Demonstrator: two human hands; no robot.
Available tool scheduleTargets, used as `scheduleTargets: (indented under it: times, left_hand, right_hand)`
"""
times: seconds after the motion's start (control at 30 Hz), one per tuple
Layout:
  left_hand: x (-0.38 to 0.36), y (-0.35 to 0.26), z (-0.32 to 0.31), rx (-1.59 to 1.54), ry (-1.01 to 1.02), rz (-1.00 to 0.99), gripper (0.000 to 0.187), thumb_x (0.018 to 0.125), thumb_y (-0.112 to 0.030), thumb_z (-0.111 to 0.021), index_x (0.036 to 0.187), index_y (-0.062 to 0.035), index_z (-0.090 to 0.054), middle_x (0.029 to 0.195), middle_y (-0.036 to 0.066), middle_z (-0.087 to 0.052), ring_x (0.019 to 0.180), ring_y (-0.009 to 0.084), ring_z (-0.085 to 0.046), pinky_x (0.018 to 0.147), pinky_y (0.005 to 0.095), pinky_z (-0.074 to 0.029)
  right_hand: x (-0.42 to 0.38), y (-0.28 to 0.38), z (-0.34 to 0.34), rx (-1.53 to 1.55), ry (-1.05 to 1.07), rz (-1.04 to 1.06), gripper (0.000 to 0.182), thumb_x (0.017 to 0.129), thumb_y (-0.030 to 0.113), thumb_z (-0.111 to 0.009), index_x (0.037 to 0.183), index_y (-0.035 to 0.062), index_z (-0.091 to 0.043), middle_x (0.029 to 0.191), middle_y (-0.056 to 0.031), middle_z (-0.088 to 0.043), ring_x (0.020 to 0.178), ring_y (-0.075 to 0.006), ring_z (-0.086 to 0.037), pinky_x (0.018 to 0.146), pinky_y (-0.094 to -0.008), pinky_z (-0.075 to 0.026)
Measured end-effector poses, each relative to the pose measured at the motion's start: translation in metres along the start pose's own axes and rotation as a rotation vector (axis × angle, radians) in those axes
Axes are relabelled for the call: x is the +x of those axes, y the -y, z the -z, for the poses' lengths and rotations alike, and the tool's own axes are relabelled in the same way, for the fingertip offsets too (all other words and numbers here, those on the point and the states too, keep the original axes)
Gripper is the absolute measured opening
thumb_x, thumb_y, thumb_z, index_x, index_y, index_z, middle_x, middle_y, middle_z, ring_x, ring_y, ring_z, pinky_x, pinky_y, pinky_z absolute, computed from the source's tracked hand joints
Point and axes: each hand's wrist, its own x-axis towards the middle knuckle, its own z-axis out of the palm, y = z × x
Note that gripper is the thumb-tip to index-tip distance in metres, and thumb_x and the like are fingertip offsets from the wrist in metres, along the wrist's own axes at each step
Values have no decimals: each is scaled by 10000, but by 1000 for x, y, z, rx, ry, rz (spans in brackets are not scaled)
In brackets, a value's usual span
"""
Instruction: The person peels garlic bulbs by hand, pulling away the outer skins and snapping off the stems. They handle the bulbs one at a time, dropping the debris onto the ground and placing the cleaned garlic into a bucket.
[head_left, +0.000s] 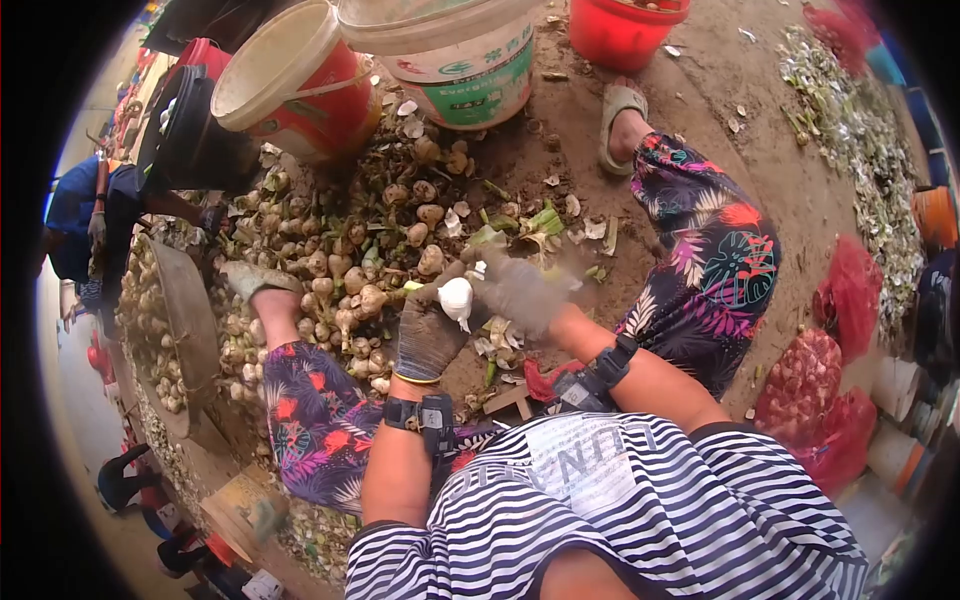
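A clean white garlic bulb [456, 300] sits in my left hand [428, 335], which wears a dark, dirty work glove with its fingers closed round the bulb. Just to the right of it, my right hand [527, 292], also gloved, is smeared by motion, so its fingers cannot be made out. Below and beyond my hands spreads a heap of unpeeled garlic bulbs [345, 285] with stems and soil on them. Torn green and pale husks [540, 222] lie on the ground past my right hand.
A red-and-white bucket [300, 95], a white-and-green bucket [455, 70] and a red bucket [625, 32] stand ahead. At left, a tilted basin [190, 330] borders more garlic, near another person [85, 220]. Red mesh sacks [805, 385] and a strip of peelings [850, 150] lie right.
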Motion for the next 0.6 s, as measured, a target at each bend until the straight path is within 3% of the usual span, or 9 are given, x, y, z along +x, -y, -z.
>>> scheduleTargets:
  times: [0.07, 0.13, 0.2, 0.27, 0.37, 0.47, 0.53, 0.57, 0.6]
  left_hand:
    - [-1, -2, 7, -139, 11, 119, 463, 815, -255, -476, 1247, -90, -449, 1122, 132, -546, 1010, 291, -535, 840, 406, -457]
    - [10, -14, 23, -222, 135, 62, 395, 819, -238, -502, 1188, -98, -495, 1070, 127, -554, 976, 285, -551, 763, 391, -486]
    - [20, -53, 21, -36, -223, -72, 364, 810, -239, -546, 1138, -85, -507, 1030, 175, -567, 938, 345, -558, 788, 460, -482]
    - [39, -117, 8, -29, -47, -235, 411, 823, -272, -548, 1118, 8, -489, 1112, 235, -527, 1044, 389, -508, 883, 486, -444]
    - [64, -215, -28, -70, 257, -593, 740, 814, -403, -538, 1308, 48, -222, 1365, 317, -179, 1280, 416, -214, 1019, 539, -273]
    - [116, -250, -31, -17, 388, -606, 795, 818, -518, -461, 1323, 41, -206, 1382, 278, -195, 1289, 376, -231, 1041, 490, -261]
    - [179, -213, -18, 549, -210, -548, 551, 845, -441, -494, 1226, -51, -420, 1170, 192, -504, 1072, 300, -505, 864, 377, -433]
    - [214, -194, 1, 990, -398, -364, 429, 836, -379, -543, 1137, -74, -514, 985, 140, -600, 945, 264, -568, 757, 352, -462]
    - [281, -176, 72, 1593, -378, -368, 433, 787, -366, -606, 1071, -44, -553, 907, 131, -629, 925, 278, -581, 752, 374, -468]
  right_hand:
    - [9, -13, 3, -161, 138, -209, 345, 729, 213, -531, 1054, 98, -553, 915, -217, -602, 872, -369, -574, 749, -427, -456]
    - [3, -23, -3, -366, 283, -152, 335, 743, 273, -525, 998, 66, -588, 921, -198, -611, 871, -346, -585, 770, -420, -457]
    - [-3, -50, -17, -443, 341, -77, 343, 766, 296, -502, 998, 61, -597, 922, -202, -610, 871, -343, -585, 784, -417, -452]
    - [-2, -47, -14, -447, 398, -115, 345, 780, 303, -492, 1003, 62, -597, 927, -205, -608, 879, -346, -582, 792, -416, -448]
    - [3, -42, -4, -388, 435, -210, 353, 805, 316, -471, 1004, 53, -595, 939, -210, -603, 886, -353, -577, 799, -417, -442]
    - [10, -58, -6, -335, 417, -311, 350, 818, 317, -460, 996, 45, -591, 931, -217, -600, 884, -361, -575, 799, -427, -441]
    - [17, -50, 1, -332, 445, -373, 347, 820, 313, -457, 1006, 51, -588, 924, -219, -600, 893, -359, -572, 804, -431, -439]
    - [22, -51, 1, -322, 457, -379, 346, 821, 313, -456, 1008, 54, -588, 925, -218, -600, 895, -358, -572, 805, -432, -439]
    - [26, -52, 1, -312, 471, -389, 344, 821, 312, -454, 1011, 58, -588, 927, -218, -601, 898, -358, -571, 805, -432, -439]
